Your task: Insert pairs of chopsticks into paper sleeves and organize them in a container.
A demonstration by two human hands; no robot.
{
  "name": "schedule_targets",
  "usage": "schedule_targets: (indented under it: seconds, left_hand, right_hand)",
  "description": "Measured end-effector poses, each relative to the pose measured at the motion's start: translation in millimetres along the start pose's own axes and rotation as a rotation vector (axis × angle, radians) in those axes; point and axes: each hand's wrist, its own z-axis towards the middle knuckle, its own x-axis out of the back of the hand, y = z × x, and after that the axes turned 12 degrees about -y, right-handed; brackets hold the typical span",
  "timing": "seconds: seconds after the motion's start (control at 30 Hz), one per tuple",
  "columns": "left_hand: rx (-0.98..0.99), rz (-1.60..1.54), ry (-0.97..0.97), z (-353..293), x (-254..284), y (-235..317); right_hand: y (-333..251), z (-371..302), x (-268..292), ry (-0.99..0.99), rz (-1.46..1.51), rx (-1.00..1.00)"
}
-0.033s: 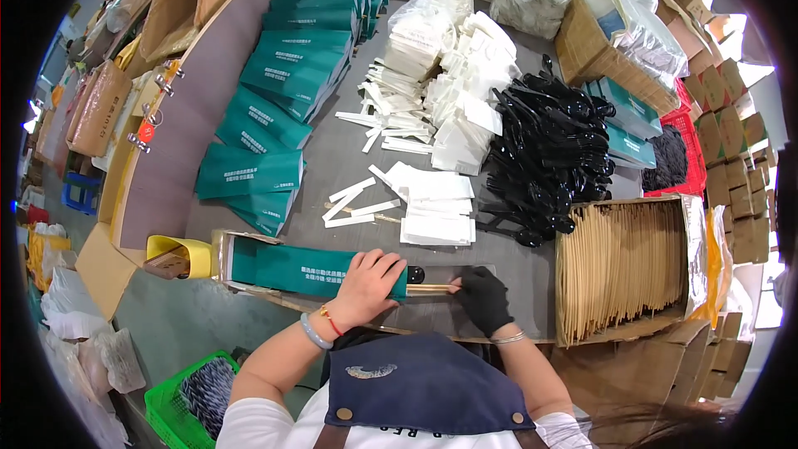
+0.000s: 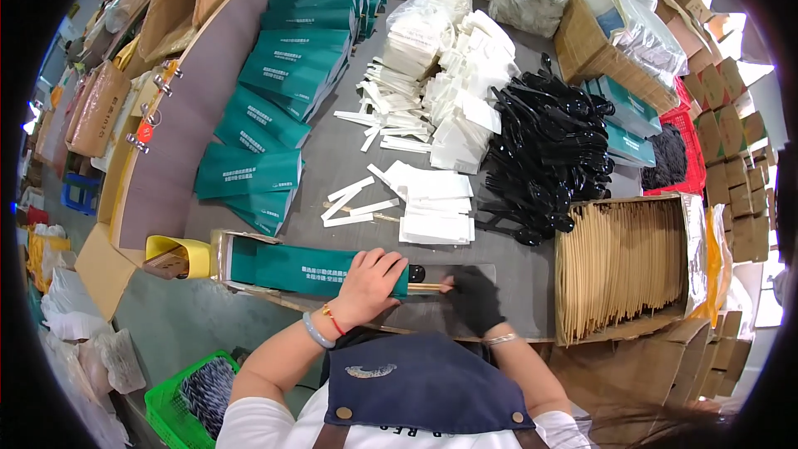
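Near the front edge of the table, a green printed paper sleeve [image 2: 287, 268] lies on a stack of like sleeves in a long narrow box. My left hand [image 2: 371, 283] presses and grips its right end, the fingers curled over the top. Wooden chopsticks [image 2: 426, 287] stick out of the sleeve's mouth, beside the rounded black end of a spoon [image 2: 417, 273]. My right hand [image 2: 475, 301], in a black glove with bare fingertips, is closed on the outer ends of the chopsticks. How far they reach inside the sleeve is hidden.
Fanned green sleeves [image 2: 249, 173] lie at the left. White paper packets [image 2: 436, 212] fill the middle, next to a heap of black spoons [image 2: 544, 150]. A cardboard box [image 2: 695, 241] of chopsticks stands at the right. A yellow container [image 2: 199, 255] is at the left corner.
My right hand has shifted slightly left toward the sleeve, and less of the chopsticks' length shows outside it. My left hand has stayed nearly in place.
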Motion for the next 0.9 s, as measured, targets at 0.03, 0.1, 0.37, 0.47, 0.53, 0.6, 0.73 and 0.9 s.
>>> schedule_targets:
  seconds: [0.03, 0.1, 0.37, 0.47, 0.53, 0.6, 0.73, 0.9]
  left_hand:
    - [-0.007, 0.001, -0.002, 2, -4, 0]
    - [-0.063, 0.033, 0.06, 9, -11, -2]
    - [-0.162, 0.164, -0.406, 32, 31, 5]
    - [-0.198, 0.179, -0.365, 34, 88, 6]
    - [-0.156, 0.137, -0.296, 22, 112, -28]
    - [-0.105, 0.208, -0.132, 18, 127, -65]
    - [0.139, 0.324, 0.163, -10, 77, -88]
    - [0.468, -0.007, 0.254, -27, -7, -25]
  right_hand:
    - [-11, 4, -9, 0.006, 0.044, -0.034]
    - [-33, 10, -25, 0.066, 0.215, 0.198]
    - [-22, 5, 16, 0.035, -0.596, 0.154]
    - [-27, -13, 42, 0.163, -0.548, 0.102]
    - [-37, -21, 57, 0.254, -0.576, 0.066]
    - [-32, -27, 61, 0.295, -0.546, 0.011]
    - [-38, -23, 51, 0.207, -0.588, -0.032]
    - [-45, -18, 41, 0.096, -0.627, -0.048]
